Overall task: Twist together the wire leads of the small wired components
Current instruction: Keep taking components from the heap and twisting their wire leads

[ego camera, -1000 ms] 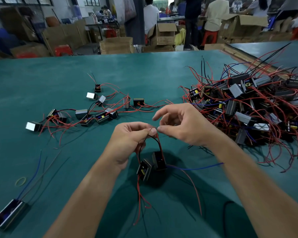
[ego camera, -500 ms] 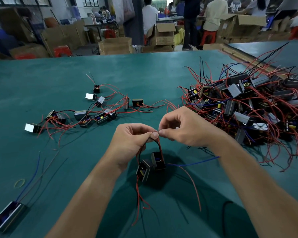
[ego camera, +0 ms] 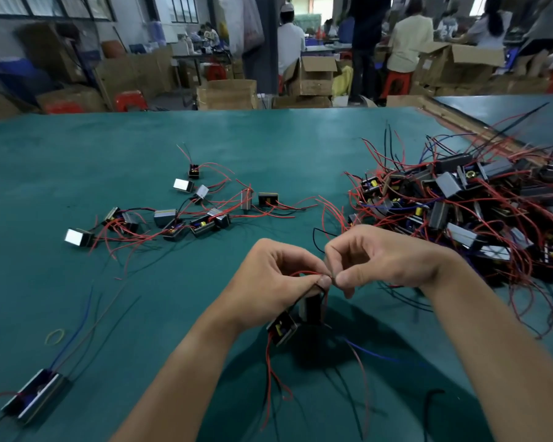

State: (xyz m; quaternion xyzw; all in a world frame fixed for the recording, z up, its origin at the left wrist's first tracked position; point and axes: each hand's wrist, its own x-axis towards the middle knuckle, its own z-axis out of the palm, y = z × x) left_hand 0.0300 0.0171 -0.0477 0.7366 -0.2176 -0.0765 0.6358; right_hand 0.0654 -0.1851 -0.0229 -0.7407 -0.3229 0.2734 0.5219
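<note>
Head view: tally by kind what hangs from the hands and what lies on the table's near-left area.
Small wired components hanging from the pinched wire leads: 2
Long wired component: 1
Yellow rubber band: 1
Total: 4

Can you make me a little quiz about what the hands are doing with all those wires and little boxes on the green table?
1. Pick one: the big pile of wired components lies A) to the person's right, B) to the person's left, C) on a chair.
2. True or false: the left hand and the right hand both pinch the wire leads of two components dangling under them.
3. Fill the gap: the rubber band on the green table is ____.
Key: 1 A; 2 true; 3 yellow.
</note>
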